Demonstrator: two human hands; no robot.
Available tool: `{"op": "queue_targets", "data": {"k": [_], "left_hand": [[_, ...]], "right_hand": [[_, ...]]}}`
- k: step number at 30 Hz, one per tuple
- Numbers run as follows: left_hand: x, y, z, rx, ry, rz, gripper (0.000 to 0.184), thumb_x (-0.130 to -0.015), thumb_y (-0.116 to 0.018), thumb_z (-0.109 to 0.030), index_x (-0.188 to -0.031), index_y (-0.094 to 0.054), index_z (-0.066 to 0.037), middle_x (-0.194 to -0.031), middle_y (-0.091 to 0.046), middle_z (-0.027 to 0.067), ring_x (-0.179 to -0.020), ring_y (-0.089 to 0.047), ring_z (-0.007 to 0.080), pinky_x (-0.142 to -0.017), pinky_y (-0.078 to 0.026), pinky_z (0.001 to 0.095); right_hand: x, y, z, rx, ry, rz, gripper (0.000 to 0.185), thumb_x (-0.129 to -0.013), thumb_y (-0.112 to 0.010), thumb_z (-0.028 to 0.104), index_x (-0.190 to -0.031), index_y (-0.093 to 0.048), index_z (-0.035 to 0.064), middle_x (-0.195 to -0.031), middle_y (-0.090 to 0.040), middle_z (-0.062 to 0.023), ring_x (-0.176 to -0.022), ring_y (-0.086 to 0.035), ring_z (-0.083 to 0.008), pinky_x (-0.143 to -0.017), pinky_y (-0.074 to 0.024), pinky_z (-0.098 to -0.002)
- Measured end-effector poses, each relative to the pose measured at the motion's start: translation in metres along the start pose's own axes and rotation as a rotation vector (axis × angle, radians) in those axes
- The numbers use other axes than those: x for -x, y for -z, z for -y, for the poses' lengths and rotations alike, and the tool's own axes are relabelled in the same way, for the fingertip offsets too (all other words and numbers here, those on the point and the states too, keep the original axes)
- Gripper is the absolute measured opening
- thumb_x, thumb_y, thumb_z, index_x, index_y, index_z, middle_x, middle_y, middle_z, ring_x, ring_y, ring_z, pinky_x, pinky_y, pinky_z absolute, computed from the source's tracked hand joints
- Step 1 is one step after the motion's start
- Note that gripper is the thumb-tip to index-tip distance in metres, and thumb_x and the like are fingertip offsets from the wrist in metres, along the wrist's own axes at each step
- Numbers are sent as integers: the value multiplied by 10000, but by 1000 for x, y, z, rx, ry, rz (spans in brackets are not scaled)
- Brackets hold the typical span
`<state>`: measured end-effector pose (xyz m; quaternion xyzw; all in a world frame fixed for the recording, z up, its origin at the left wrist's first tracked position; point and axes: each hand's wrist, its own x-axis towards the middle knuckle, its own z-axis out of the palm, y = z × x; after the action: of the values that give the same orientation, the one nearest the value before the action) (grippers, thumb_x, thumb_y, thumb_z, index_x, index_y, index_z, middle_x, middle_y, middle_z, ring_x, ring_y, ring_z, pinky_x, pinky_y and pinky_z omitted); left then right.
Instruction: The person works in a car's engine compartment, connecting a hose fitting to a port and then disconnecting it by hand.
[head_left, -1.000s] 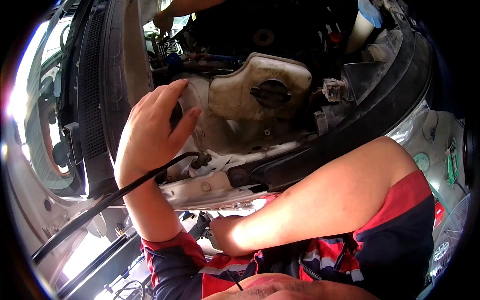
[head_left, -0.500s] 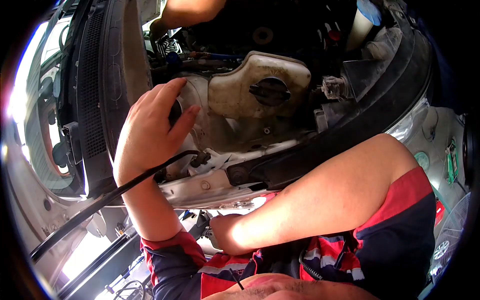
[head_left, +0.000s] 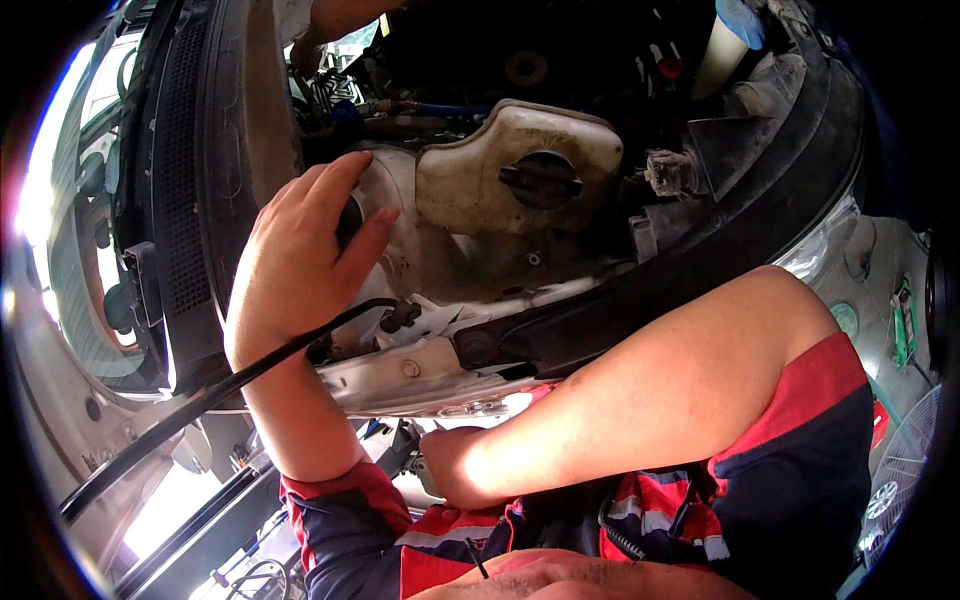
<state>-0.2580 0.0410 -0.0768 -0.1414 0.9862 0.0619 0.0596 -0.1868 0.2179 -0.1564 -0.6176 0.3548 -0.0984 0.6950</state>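
Observation:
My left hand (head_left: pixel 305 240) lies over the strut tower (head_left: pixel 395 190) at the edge of the engine bay, back of the hand up. Its fingers are stretched and the thumb stands apart; a dark round part shows between thumb and index finger. A black hood prop rod (head_left: pixel 210 410) crosses in front of that wrist. My right hand (head_left: pixel 455 470) is low, below the white fender (head_left: pixel 410 372), close to my chest. Its fingers are turned away and hidden. Right of my left hand sits a stained, cream-coloured reservoir (head_left: pixel 520 165) with a black cap (head_left: pixel 541 181).
Another person's arm (head_left: pixel 350 15) reaches in at the top. A windshield cowl (head_left: pixel 188 190) runs along the left. A headlight housing (head_left: pixel 815 245) is at the right, with a fan (head_left: pixel 905 480) on the floor beyond. A blue-capped filler neck (head_left: pixel 735 30) stands at upper right.
The other person's arm at the top has drawn upward and left, showing less of itself. Both my hands look nearly unmoved.

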Motion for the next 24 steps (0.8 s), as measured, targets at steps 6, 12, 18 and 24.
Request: {"op": "queue_targets", "data": {"k": [6, 12, 18, 24], "left_hand": [[0, 0, -2, -11, 19, 8, 431, -873, -708, -232, -1232, -609, -16, -1006, -663, 181, -957, -635, 388, -845, -506, 439], [0, 0, -2, -17, 13, -4, 428, -875, -704, -227, -1234, -606, -16, -1011, -663, 182, -966, -635, 389, -855, -504, 439], [0, -1, -1, -13, 1, -4, 425, -879, -699, -222, -1237, -603, -15, -1018, -664, 184, -975, -636, 389, -865, -504, 439], [0, 1, -3, -22, 26, 5, 424, -886, -696, -233, -1237, -606, -12, -1027, -667, 186, -978, -637, 391, -863, -505, 440]], "right_hand": [[-3, 3, 6, 795, 313, 165, 325, -962, -572, 300, -1100, -763, 75, -1151, -699, -102, -1138, -605, -298, -1020, -453, -351], [-15, -8, 1, 380, 108, 83, 406, -897, -695, 242, -1184, -669, -44, -1245, -628, -194, -1158, -628, -325, -974, -506, -382], [-11, -3, 1, 320, 96, 99, 452, -874, -728, 220, -1196, -633, -84, -1250, -613, -226, -1169, -632, -332, -963, -520, -391], [-18, -9, -2, 165, 17, 41, 531, -810, -788, 193, -1223, -590, -76, -1268, -621, -226, -1158, -647, -330, -949, -534, -399]]}}
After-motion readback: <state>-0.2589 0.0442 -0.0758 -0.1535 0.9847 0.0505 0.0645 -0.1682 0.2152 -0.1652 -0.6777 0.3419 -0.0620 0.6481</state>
